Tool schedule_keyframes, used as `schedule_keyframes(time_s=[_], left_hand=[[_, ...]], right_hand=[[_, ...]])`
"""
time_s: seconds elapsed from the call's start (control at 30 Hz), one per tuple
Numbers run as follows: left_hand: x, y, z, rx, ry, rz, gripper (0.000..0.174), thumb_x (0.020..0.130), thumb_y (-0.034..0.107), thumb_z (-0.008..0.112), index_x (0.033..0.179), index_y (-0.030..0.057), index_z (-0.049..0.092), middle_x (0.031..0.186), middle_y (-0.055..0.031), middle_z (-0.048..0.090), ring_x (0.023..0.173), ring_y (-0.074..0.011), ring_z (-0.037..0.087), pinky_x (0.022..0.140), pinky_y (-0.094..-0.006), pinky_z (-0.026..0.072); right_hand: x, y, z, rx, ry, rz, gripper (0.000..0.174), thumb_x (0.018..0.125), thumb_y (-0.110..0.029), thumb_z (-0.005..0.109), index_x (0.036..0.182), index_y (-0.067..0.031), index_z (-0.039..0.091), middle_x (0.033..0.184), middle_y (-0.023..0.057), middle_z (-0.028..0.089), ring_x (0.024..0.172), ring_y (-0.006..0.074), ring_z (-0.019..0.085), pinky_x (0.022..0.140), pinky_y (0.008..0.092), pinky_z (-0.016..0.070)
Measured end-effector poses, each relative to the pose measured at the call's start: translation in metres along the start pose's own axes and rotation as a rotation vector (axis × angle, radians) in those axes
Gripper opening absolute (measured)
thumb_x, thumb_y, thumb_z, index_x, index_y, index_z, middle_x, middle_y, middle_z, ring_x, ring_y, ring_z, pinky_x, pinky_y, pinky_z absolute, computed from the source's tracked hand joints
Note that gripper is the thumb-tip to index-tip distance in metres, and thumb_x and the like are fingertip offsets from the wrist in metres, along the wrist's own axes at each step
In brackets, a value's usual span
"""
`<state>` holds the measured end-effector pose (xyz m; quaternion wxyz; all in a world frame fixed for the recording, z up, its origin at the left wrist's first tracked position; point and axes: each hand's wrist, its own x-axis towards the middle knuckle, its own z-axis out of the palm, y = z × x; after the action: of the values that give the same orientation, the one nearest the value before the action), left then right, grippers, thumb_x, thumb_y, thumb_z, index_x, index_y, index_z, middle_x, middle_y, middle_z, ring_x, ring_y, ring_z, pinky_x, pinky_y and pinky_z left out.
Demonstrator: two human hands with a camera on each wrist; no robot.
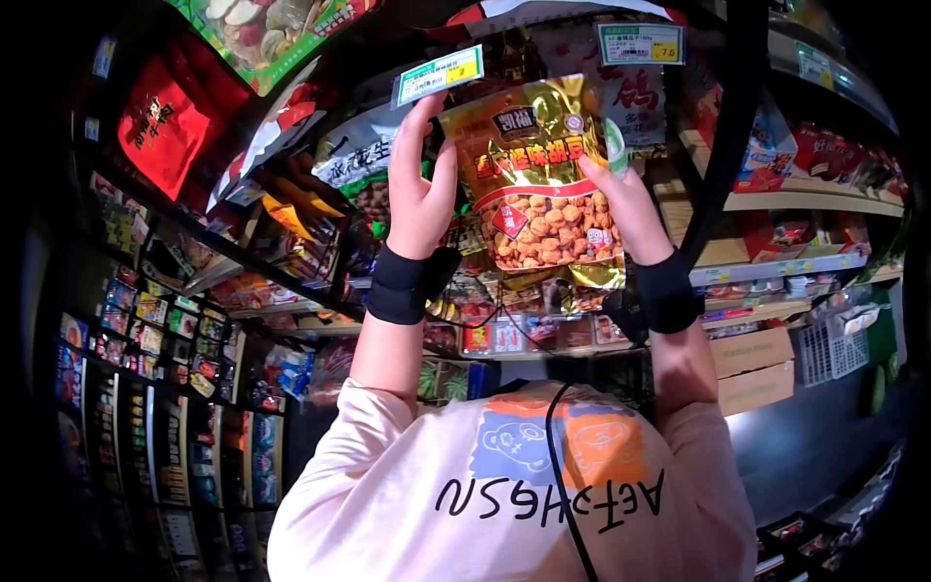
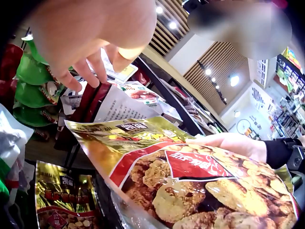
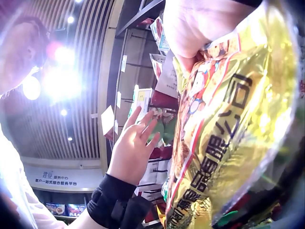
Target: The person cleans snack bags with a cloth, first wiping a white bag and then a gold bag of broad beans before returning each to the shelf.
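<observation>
My right hand (image 1: 632,211) grips a gold snack bag (image 1: 548,228) by its right edge, thumb on the printed front. Coated beans in a brown crust are pictured on the bag, which stands tilted before the shelf rack. Left of it, my left hand (image 1: 419,189) is raised with fingers extended, the fingertips right at a price tag (image 1: 438,74). In the right wrist view the left hand's fingers (image 3: 143,129) are spread and hold nothing. A similar gold bag (image 2: 66,195) hangs lower on the rack in the left wrist view.
A white and green peanut bag (image 1: 359,160) hangs at the left, and a red packet (image 1: 167,126) beyond it. Another price tag (image 1: 642,45) sits at upper right. Wooden shelves (image 1: 776,199) with boxed snacks stand at the right, above a cardboard box (image 1: 754,369).
</observation>
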<state>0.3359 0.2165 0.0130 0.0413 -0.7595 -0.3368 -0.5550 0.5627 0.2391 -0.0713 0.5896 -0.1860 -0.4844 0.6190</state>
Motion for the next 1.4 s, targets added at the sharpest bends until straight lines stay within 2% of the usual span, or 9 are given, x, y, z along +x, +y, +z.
schedule_keyframes(time_s=[0.5, 0.83, 0.9, 1.03, 1.07, 1.1, 1.23, 1.27, 1.4], left_hand=[[0.019, 0.013, -0.002, -0.03, -0.052, -0.044, 0.054, 0.084, -0.004, 0.047, 0.136, 0.0041, 0.037, 0.113, -0.0107, 0.059, 0.103, -0.0198, 0.057, 0.091, -0.0313, 0.0426], [0.019, -0.002, 0.011, 0.207, -0.027, 0.033, 0.065, 0.082, -0.004, 0.049, 0.143, 0.0062, 0.027, 0.122, -0.0131, 0.054, 0.104, -0.0241, 0.055, 0.09, -0.033, 0.0434], [0.015, -0.002, 0.013, 0.234, -0.067, 0.028, 0.069, 0.083, -0.006, 0.046, 0.146, 0.0051, 0.018, 0.128, -0.0141, 0.05, 0.113, -0.0224, 0.051, 0.095, -0.0326, 0.0407], [0.003, -0.013, 0.019, 0.391, -0.057, 0.059, 0.054, 0.082, -0.004, 0.049, 0.135, 0.0005, 0.036, 0.122, -0.0162, 0.053, 0.113, -0.0277, 0.051, 0.096, -0.0358, 0.0386], [0.001, -0.014, 0.019, 0.485, -0.07, 0.105, 0.052, 0.078, 0.002, 0.056, 0.127, -0.0019, 0.042, 0.117, -0.0217, 0.052, 0.105, -0.0385, 0.05, 0.092, -0.0438, 0.0372], [0.001, -0.013, 0.023, 0.48, -0.056, 0.109, 0.05, 0.077, 0.003, 0.057, 0.125, -0.0018, 0.043, 0.115, -0.0218, 0.053, 0.104, -0.0386, 0.05, 0.091, -0.0444, 0.0372], [0.003, -0.017, 0.033, 0.584, -0.136, 0.168, 0.051, 0.079, 0.008, 0.056, 0.128, 0.0004, 0.043, 0.119, -0.0205, 0.05, 0.111, -0.0354, 0.047, 0.095, -0.0431, 0.0351], [0.001, -0.024, 0.036, 0.586, -0.155, 0.124, 0.051, 0.08, 0.01, 0.055, 0.129, 0.0011, 0.043, 0.123, -0.0199, 0.047, 0.114, -0.0346, 0.045, 0.097, -0.0428, 0.0341], [0.0, -0.045, 0.059, 0.7, -0.202, 0.183, 0.053, 0.083, 0.017, 0.056, 0.134, 0.0047, 0.043, 0.134, -0.0196, 0.042, 0.117, -0.0352, 0.046, 0.098, -0.044, 0.0347]], right_hand=[[0.032, 0.012, 0.015, 0.033, -0.161, 0.008, 0.04, 0.092, -0.023, 0.056, 0.125, -0.0012, 0.048, 0.117, 0.004, 0.059, 0.103, 0.0097, 0.055, 0.091, 0.0271, 0.0421], [0.062, 0.017, 0.02, 0.012, -0.091, -0.009, 0.036, 0.09, -0.027, 0.058, 0.111, 0.0015, 0.058, 0.102, 0.0024, 0.062, 0.088, 0.0077, 0.054, 0.082, 0.0262, 0.0419], [0.056, 0.016, 0.022, 0.035, -0.074, 0.002, 0.036, 0.09, -0.027, 0.058, 0.111, 0.0017, 0.058, 0.103, 0.0026, 0.061, 0.089, 0.0077, 0.054, 0.083, 0.0265, 0.0418], [0.05, 0.022, 0.017, 0.007, -0.053, -0.033, 0.035, 0.091, -0.027, 0.057, 0.111, 0.0013, 0.056, 0.104, 0.0025, 0.06, 0.093, 0.0073, 0.053, 0.084, 0.0264, 0.0416], [0.049, 0.021, 0.017, 0.031, -0.057, -0.028, 0.035, 0.091, -0.027, 0.057, 0.111, 0.0012, 0.056, 0.105, 0.0024, 0.06, 0.093, 0.0071, 0.053, 0.084, 0.0262, 0.0415], [0.05, 0.02, 0.017, 0.053, -0.061, -0.025, 0.035, 0.091, -0.027, 0.057, 0.111, 0.0011, 0.056, 0.105, 0.0023, 0.059, 0.094, 0.007, 0.052, 0.085, 0.026, 0.0414], [0.063, 0.028, 0.013, 0.033, -0.047, -0.037, 0.03, 0.091, -0.027, 0.056, 0.104, -0.0006, 0.058, 0.094, -0.0006, 0.059, 0.084, 0.0053, 0.051, 0.076, 0.0254, 0.0419], [0.067, 0.029, 0.015, -0.034, 0.034, -0.079, 0.025, 0.091, -0.026, 0.057, 0.09, -0.002, 0.059, 0.078, -0.0026, 0.056, 0.071, 0.0047, 0.046, 0.066, 0.0271, 0.0409], [0.115, 0.057, 0.008, -0.024, 0.126, -0.122, 0.027, 0.089, -0.025, 0.056, 0.074, -0.0024, 0.054, 0.061, -0.0025, 0.044, 0.055, 0.0066, 0.037, 0.052, 0.0299, 0.0338]])
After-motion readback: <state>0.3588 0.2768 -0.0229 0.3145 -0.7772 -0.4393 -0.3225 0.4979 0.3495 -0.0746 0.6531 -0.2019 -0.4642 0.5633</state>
